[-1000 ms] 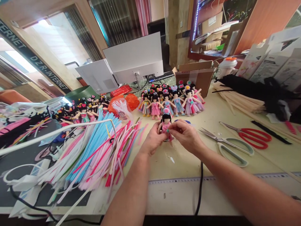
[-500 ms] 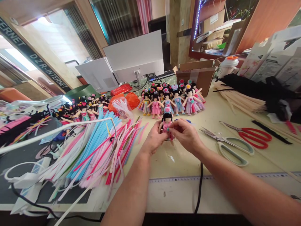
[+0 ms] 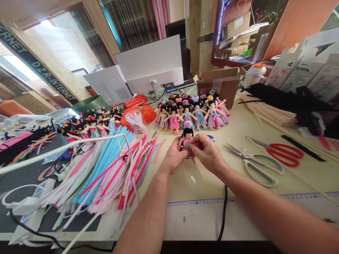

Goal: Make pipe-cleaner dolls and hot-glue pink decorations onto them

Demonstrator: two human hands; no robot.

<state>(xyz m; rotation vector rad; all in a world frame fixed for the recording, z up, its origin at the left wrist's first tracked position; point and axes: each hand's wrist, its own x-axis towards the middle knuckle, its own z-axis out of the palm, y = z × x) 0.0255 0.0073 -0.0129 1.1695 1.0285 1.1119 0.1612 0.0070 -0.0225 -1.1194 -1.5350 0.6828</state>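
Observation:
A small pipe-cleaner doll with black hair, a round pink-and-blue hair ornament and a pink dress is held upright just above the table. My left hand is closed around its left side, thumb across the dress. On the other side, my right hand pinches at a small teal piece on the doll's chest. The fingertips of both hands nearly meet there, and they partly hide the dress. Behind the doll stand several finished-looking dolls in colourful dresses.
Grey-handled scissors and red-handled scissors lie to the right. Bundles of coloured pipe cleaners spread at the left, crossed by a white cable. Monitors and a cardboard box stand behind. A ruler strip runs along the front.
The view has shifted very slightly. Both hands stay on the doll, and the right fingertips have barely moved at its chest.

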